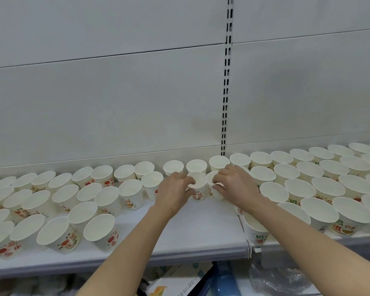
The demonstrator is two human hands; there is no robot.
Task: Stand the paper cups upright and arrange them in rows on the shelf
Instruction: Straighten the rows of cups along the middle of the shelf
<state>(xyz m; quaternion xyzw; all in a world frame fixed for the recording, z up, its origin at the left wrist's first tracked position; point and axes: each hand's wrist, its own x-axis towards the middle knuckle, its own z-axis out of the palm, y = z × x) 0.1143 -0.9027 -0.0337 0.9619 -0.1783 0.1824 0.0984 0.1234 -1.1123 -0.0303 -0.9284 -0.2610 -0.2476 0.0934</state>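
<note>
Shelf (179, 231): upright cups (320, 184) flank both hands (205, 186).

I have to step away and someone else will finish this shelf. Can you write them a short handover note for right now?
Left hand grips one upright cup in the second row; right hand grips the cup beside it.
Done: upright cups fill the shelf left and right, and a back row runs along the wall.
Left: fill the bare middle gap in front of the hands; left-side rows look loose.
</note>
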